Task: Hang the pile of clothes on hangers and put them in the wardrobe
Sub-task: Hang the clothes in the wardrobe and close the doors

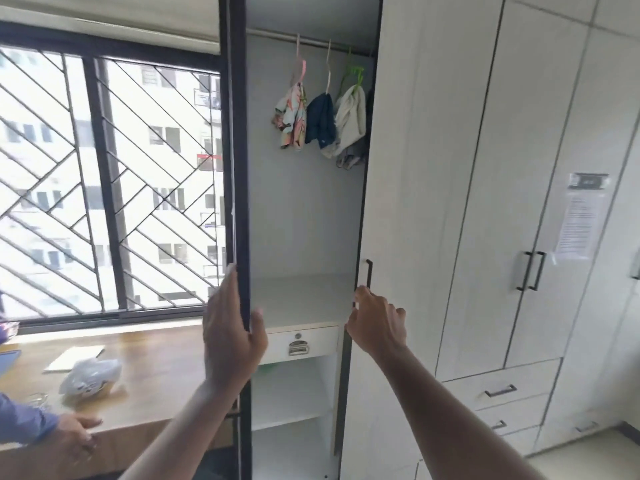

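- I start with the clothes: three small garments hang from the metal rail (311,41) at the top of the open white wardrobe (408,133) compartment: a pastel patterned garment (291,121) on a pink hanger (300,69), a dark navy garment (320,121) on a white hanger (328,72), and a cream garment (351,117) on a green hanger (353,74). Something grey and dark hangs just beside and behind the cream one; I cannot tell what it is.
- No pile of clothes shows in my view, so I cannot tell whether any remain to be hung.
- My left hand (232,336) grips the dark edge of the left wardrobe door (239,150), fingers on the outer face, thumb wrapped round the inner side.
- My right hand (375,323) is at the edge of the white right door (391,202), just below its black bar handle (369,273); the fingers are curled, and I cannot tell whether they actually clasp the edge.
- My judgement: with both hands on the doors and clothes already on the rail, the task looks well along, perhaps near its close.
- Below the hanging space sit a white drawer with a metal latch (299,342) and open shelves (291,403).
- To the left, a wooden counter (152,355) under the barred window (104,168) carries a crumpled clear plastic bag (91,375); another person's hand (76,436) in a blue sleeve rests on its edge.
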Tool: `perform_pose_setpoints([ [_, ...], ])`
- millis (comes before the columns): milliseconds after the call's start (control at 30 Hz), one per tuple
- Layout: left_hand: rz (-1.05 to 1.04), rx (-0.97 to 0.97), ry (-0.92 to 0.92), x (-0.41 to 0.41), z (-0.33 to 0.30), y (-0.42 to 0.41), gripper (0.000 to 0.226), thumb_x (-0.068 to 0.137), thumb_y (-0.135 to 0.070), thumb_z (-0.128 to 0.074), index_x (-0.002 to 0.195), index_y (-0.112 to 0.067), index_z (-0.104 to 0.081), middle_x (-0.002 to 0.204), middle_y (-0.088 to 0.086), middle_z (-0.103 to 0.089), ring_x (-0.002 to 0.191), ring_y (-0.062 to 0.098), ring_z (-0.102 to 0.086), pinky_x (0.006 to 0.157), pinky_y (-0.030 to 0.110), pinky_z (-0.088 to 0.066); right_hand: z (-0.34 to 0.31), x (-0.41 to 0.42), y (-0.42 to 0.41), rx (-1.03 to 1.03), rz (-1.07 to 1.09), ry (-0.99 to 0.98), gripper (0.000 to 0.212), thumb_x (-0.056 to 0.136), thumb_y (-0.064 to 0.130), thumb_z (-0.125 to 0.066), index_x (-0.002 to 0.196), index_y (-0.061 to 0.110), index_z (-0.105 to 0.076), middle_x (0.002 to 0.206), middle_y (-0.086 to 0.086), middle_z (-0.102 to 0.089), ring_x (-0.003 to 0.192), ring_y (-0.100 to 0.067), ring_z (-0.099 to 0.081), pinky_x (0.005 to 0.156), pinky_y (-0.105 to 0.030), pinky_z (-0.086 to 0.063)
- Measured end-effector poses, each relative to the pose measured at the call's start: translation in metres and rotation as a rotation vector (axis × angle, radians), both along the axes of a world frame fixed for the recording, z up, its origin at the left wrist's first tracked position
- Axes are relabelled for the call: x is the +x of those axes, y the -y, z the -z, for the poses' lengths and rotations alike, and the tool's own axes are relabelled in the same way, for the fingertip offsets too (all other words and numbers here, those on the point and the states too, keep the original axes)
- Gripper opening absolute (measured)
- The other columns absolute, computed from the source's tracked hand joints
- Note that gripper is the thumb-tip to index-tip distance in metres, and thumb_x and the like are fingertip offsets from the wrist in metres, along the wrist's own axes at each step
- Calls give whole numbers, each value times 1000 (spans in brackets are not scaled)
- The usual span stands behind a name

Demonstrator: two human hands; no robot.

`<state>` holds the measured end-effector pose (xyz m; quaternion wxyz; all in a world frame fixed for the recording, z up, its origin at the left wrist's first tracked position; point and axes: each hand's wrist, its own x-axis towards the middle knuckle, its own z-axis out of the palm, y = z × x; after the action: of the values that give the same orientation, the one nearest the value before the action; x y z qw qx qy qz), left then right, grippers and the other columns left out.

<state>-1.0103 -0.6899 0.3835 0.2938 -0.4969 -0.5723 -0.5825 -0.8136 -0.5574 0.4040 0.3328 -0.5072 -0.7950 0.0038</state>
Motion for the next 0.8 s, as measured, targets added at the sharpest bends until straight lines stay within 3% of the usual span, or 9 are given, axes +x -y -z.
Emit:
perform_pose_setpoints([
  [133, 99, -188, -215, 6, 15, -31, 77, 97, -38, -50, 159, -6, -18, 165, 8, -27, 149, 21, -32, 113, 39, -34, -9, 23, 1, 7, 47, -20, 25, 85, 10, -51, 108, 20, -56, 97, -4, -73, 88, -33, -68, 88, -42, -42],
  [233, 96, -353, -336, 10, 14, -61, 88, 95, -59, -43, 162, -15, -5, 170, -1, -8, 152, 18, -23, 102, 46, -40, -15, 42, -5, -3, 83, -24, 28, 85, 10, -54, 111, 21, -58, 99, -3, -72, 90, -33, -67, 86, -41, -37],
  [300, 68, -488, -413, 15, 10, -81, 96, 92, -68, -44, 162, -21, 3, 170, -5, 4, 155, 17, -13, 103, 53, -36, -18, 52, -13, -6, 108, -7, 32, 84, 10, -56, 113, 21, -58, 100, -4, -72, 92, -33, -67, 84, -40, -34],
  [400, 22, -644, -529, 28, -4, -114, 114, 84, -62, -67, 161, -22, 7, 168, -6, 15, 155, 15, 2, 111, 63, -28, -20, 62, -33, 10, 142, 16, 38, 85, 6, -51, 118, 22, -58, 102, -6, -71, 94, -33, -67, 85, -41, -34],
  [500, -27, -769, -575, 47, -17, -153, 124, 81, -53, -75, 159, -23, 18, 164, -7, 29, 153, 14, 17, 116, 63, -18, -21, 71, -62, 24, 153, 18, 37, 87, 6, -50, 120, 23, -58, 102, -6, -70, 94, -34, -66, 88, -40, -35],
  [667, -112, -867, -561, 65, -25, -218, 131, 78, -56, -76, 157, -23, 23, 162, -7, 33, 152, 14, 22, 117, 58, -16, -25, 77, -122, 57, 92, 45, 35, 87, 10, -52, 119, 23, -55, 98, -5, -69, 90, -32, -65, 80, -38, -29],
  [800, -187, -864, -534, 68, -19, -261, 139, 68, -71, -75, 158, -24, 20, 164, -8, 29, 152, 14, 20, 114, 63, -18, -25, 79, -178, 56, 58, 82, 35, 86, 10, -52, 119, 23, -54, 93, -4, -68, 86, -31, -65, 80, -39, -32],
])
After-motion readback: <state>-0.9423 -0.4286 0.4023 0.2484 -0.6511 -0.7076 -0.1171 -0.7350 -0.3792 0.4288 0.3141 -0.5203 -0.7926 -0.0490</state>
